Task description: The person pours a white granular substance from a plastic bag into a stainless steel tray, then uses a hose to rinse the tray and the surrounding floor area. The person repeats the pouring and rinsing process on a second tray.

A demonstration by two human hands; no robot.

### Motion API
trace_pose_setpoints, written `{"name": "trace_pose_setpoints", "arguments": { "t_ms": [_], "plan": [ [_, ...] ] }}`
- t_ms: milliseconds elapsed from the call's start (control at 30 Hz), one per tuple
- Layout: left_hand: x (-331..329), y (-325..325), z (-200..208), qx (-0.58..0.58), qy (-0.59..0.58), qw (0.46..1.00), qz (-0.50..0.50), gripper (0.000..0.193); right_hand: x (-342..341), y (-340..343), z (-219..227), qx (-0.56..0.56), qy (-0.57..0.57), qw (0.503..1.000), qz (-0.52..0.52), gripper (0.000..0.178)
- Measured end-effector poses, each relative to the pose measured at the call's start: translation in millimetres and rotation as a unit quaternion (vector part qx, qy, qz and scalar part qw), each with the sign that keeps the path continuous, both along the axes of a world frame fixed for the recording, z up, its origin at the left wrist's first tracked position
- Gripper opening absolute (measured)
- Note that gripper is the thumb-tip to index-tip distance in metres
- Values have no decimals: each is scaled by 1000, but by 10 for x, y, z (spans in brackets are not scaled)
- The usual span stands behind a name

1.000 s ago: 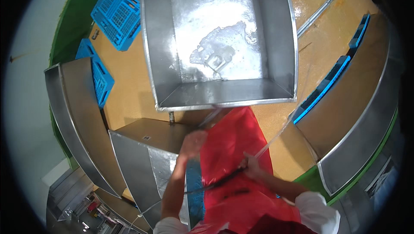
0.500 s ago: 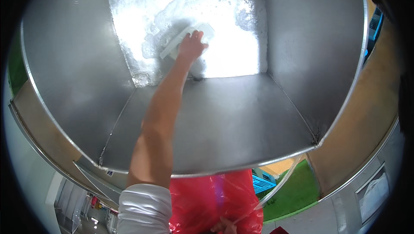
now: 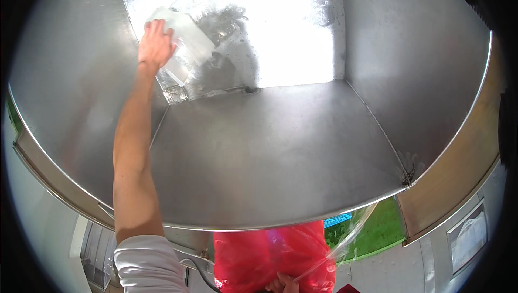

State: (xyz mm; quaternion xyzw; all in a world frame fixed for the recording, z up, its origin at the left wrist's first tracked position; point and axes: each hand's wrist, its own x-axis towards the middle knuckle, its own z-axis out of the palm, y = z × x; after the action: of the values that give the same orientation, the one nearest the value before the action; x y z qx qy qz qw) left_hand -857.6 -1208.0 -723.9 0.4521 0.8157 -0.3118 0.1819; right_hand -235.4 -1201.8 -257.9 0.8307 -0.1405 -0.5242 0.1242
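Note:
My left hand (image 3: 156, 43) reaches down to the floor of a large metal tub (image 3: 259, 152). Its fingers are curled over the edge of a whitish, translucent plastic piece (image 3: 189, 34), broad and flat like a scoop or scraper. The piece lies tilted on the wet floor close to the left wall. The bottom edge cuts off part of my right hand (image 3: 283, 282), closed in front of a shiny red apron (image 3: 272, 250). A clear, thin strip or tube (image 3: 350, 236) runs from that hand up toward the tub's rim.
A dark drain hole (image 3: 251, 90) sits where the tub floor meets the near wall. Dark residue (image 3: 408, 177) marks the near right corner. Outside the rim are a blue crate (image 3: 337, 220), green flooring (image 3: 383, 223) and a grey cable (image 3: 202, 274).
My left hand has slid the whitish plastic piece leftward across the tub floor and turned it. The view has shifted slightly. My right hand stays low by the red apron.

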Motion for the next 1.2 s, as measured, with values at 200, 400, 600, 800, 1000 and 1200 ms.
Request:
{"name": "trace_pose_setpoints", "arguments": {
  "t_ms": [200,400,600,800,1000,1200],
  "plan": [
    [131,-399,-365,-49,-4,990,130,65,50,8,-58,-1,28,999,31,51],
    [1762,-127,-1180,207,-137,932,264,71,103,77,-67,-11,51,997,55,48],
    [2815,1408,-1325,350,-207,834,373,46,137,159,-208,-20,46,997,60,48],
    [3048,1893,-1261,384,-358,745,412,28,318,281,-224,-34,73,994,75,47],
    [2916,1958,-72,305,-568,604,469,40,346,309,-141,-24,104,993,57,46],
    [2871,2161,2290,387,-663,555,321,48,251,399,45,-12,146,989,36,45]
  ]
}}
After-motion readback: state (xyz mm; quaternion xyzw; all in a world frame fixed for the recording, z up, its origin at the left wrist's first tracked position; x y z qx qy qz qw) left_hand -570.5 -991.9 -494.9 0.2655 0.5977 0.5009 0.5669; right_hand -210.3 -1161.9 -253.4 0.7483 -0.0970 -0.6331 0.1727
